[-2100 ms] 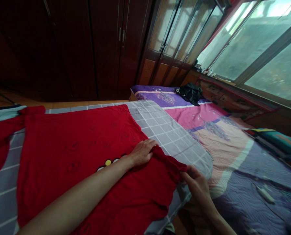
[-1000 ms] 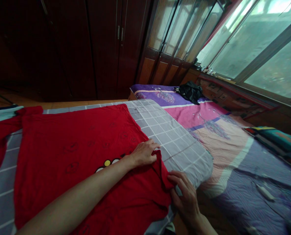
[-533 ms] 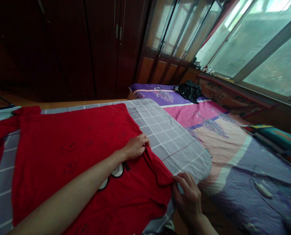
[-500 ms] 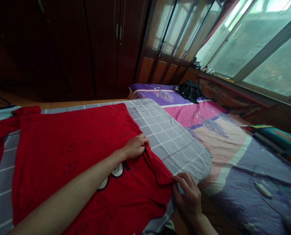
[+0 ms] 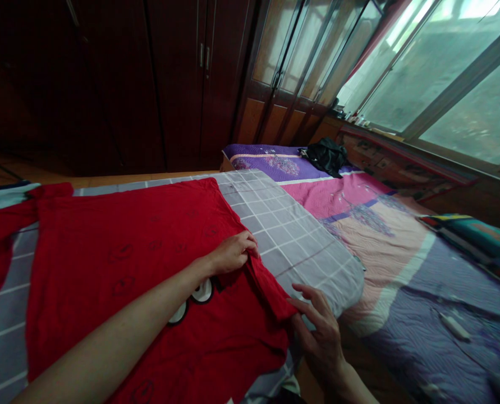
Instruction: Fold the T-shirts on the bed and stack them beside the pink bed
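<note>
A red long-sleeved shirt (image 5: 93, 269) with dark prints and white oval patches lies spread over a grey checked cover (image 5: 292, 235). My left hand (image 5: 235, 251) is closed on the shirt's right edge, fingers pinching the cloth. Lower right, my right hand (image 5: 319, 328) pinches the folded corner of the same edge between thumb and index finger, its other fingers loosely raised. Between the two hands the cloth is turned over in a narrow fold. My left forearm covers part of the shirt's front.
A bed with a purple, pink and peach quilt (image 5: 401, 247) stands to the right, carrying a black garment (image 5: 325, 157), folded bright cloth (image 5: 477, 235) and a white power strip (image 5: 455, 326). Dark wardrobes (image 5: 178, 101) line the back, and a window (image 5: 435, 78) is at upper right.
My right hand has shifted slightly left and up with the shirt's corner, and its fingers have spread a little. The left hand keeps its hold almost unmoved.
</note>
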A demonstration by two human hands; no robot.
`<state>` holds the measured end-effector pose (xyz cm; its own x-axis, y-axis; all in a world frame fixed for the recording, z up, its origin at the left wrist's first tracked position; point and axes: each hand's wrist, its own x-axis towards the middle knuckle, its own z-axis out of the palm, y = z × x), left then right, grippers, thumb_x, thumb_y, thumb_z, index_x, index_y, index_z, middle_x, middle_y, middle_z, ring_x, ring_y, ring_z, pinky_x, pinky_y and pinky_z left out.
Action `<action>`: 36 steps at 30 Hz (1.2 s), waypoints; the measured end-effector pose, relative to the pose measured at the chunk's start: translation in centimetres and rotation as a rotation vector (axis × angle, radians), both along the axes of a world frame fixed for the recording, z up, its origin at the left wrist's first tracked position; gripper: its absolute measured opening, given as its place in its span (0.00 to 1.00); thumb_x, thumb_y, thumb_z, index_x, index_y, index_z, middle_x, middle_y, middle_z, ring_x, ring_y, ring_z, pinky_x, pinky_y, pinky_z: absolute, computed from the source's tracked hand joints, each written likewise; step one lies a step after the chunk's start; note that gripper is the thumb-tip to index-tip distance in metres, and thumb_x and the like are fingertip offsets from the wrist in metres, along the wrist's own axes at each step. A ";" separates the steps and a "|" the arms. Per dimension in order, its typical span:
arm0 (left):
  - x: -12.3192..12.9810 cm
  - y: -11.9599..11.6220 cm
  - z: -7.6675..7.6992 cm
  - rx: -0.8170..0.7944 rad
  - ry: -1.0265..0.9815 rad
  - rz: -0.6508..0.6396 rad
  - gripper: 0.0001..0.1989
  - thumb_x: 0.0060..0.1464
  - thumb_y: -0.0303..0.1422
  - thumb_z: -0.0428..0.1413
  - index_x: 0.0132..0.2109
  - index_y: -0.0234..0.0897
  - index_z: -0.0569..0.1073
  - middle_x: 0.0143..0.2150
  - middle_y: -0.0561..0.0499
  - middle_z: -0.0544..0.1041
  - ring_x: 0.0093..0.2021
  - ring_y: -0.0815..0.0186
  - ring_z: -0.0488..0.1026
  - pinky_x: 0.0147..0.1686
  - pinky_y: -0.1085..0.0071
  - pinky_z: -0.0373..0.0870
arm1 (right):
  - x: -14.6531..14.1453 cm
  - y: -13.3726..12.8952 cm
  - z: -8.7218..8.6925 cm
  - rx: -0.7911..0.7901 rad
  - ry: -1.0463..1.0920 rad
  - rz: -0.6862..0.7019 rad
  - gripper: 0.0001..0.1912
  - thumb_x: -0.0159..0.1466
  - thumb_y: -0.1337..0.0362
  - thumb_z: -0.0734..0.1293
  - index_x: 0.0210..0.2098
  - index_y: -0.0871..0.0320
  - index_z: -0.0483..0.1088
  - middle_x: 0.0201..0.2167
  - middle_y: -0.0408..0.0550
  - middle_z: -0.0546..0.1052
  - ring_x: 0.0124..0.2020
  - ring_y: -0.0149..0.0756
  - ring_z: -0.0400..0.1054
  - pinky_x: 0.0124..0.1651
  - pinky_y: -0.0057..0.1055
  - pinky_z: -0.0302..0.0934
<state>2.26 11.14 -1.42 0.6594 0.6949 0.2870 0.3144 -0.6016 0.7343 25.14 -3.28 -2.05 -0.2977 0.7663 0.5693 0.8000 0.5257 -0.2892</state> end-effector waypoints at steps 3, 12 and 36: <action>-0.7 0.5 0.0 0.007 0.028 -0.034 0.21 0.40 0.14 0.46 0.34 0.36 0.78 0.44 0.48 0.73 0.45 0.66 0.70 0.46 0.73 0.66 | 0.4 -0.3 0.1 -0.083 -0.034 0.047 0.08 0.61 0.71 0.62 0.36 0.54 0.72 0.48 0.52 0.69 0.47 0.42 0.65 0.44 0.40 0.65; 0.0 -1.4 2.3 0.186 0.134 0.033 0.14 0.49 0.20 0.49 0.37 0.36 0.77 0.45 0.48 0.76 0.47 0.63 0.70 0.50 0.69 0.64 | -0.5 0.4 2.0 -0.038 -0.096 0.179 0.10 0.60 0.70 0.63 0.42 0.57 0.70 0.55 0.55 0.68 0.59 0.48 0.57 0.52 0.47 0.62; 1.7 -5.4 0.5 0.155 0.367 -0.184 0.41 0.55 0.56 0.46 0.67 0.33 0.49 0.69 0.37 0.47 0.68 0.50 0.40 0.64 0.50 0.38 | -5.0 17.4 1.6 -0.420 -0.277 0.538 0.22 0.69 0.56 0.52 0.58 0.55 0.64 0.62 0.50 0.61 0.65 0.42 0.48 0.63 0.48 0.47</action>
<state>3.94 5.78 -0.89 0.8459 0.5235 0.1025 0.4149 -0.7664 0.4903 20.12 14.10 -0.41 -0.7842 0.6109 0.1090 0.5359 0.7552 -0.3775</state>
